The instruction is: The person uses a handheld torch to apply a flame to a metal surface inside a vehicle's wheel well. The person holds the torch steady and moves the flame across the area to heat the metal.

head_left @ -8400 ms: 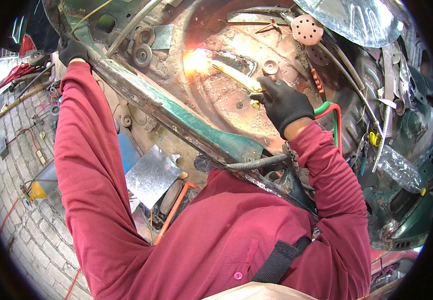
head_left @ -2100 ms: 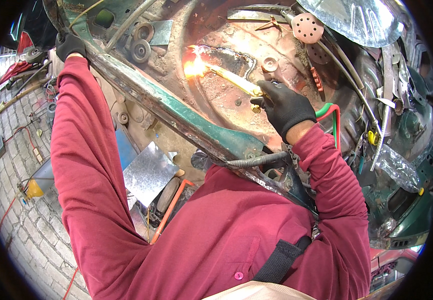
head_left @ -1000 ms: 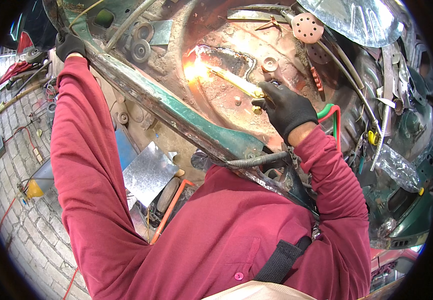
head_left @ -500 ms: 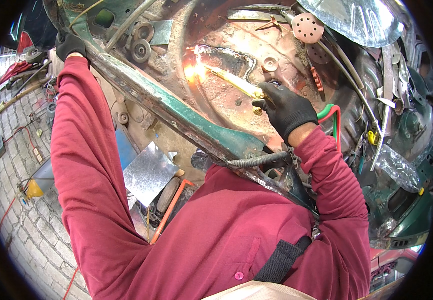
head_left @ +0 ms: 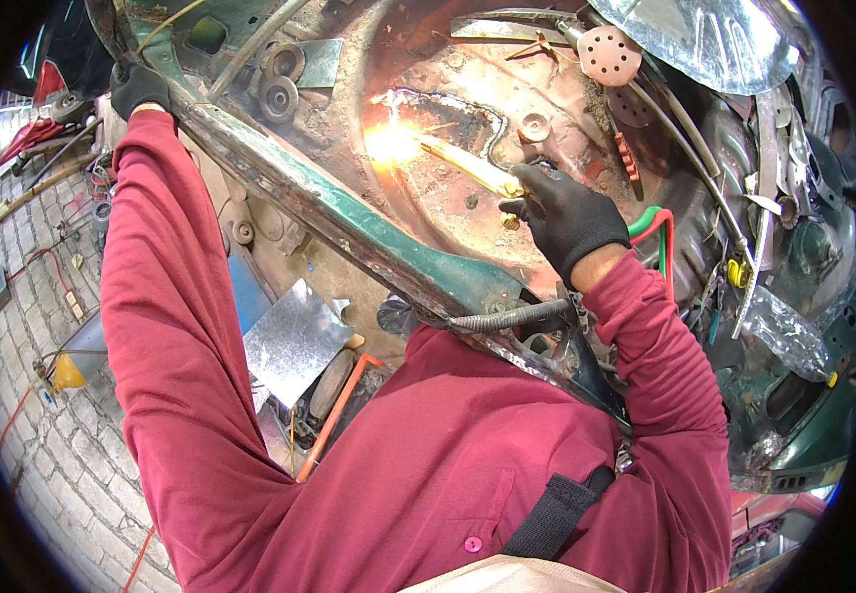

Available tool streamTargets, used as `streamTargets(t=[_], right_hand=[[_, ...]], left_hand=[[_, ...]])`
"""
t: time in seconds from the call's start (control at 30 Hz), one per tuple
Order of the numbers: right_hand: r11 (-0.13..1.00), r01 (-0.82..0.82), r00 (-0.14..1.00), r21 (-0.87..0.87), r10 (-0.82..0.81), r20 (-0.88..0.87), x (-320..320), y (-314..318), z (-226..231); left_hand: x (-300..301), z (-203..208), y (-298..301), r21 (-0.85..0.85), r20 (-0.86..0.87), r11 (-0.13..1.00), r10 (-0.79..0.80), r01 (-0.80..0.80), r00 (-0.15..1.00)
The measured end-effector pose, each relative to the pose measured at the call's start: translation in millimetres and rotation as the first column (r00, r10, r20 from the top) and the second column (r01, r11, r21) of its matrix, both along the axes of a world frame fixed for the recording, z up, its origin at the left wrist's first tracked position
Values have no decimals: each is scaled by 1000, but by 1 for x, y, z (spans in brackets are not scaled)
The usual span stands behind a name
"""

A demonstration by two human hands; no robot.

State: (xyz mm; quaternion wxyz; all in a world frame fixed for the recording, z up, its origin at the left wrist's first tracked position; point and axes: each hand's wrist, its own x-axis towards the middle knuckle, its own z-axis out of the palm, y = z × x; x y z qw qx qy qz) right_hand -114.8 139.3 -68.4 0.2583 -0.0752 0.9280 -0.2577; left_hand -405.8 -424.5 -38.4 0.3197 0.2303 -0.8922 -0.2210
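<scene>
My right hand (head_left: 568, 219), in a black glove, is wrapped round a brass-coloured torch (head_left: 469, 166). From the torch's tip comes a bright flame (head_left: 393, 145) with a few sparks, playing on the rusty reddish floor panel (head_left: 428, 212) of a vehicle body. A dark, ragged cut line (head_left: 495, 121) curves across that panel, to the right of the flame. At the far left my gloved left hand (head_left: 139, 91) is closed over the upper end of the green body rail (head_left: 324, 198). Glare hides the exact spot under the flame.
Red and green hoses (head_left: 663, 229) run beside my right wrist. A perforated sanding disc (head_left: 609, 55), metal strips and a clear plastic bottle (head_left: 788, 331) lie to the right. Two round rubber-like parts (head_left: 279, 98) sit left of the flame. Below the rail is a sheet-metal piece (head_left: 297, 341).
The torch tip has shifted slightly right and toward me, and the glow has spread wider with more sparks. My left hand has stayed on the rail.
</scene>
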Motion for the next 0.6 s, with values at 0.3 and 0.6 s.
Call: streamTargets(t=[0.3, 0.6], right_hand=[[1000, -2, 1000, -22, 2, 5, 1, 1, -1], [1000, 8, 1000, -23, -8, -29, 4, 3, -6]], left_hand=[[-2, 1, -4, -36, 59, 999, 14, -11, 998], [0, 3, 9, -18, 60, 1000, 19, -18, 998]])
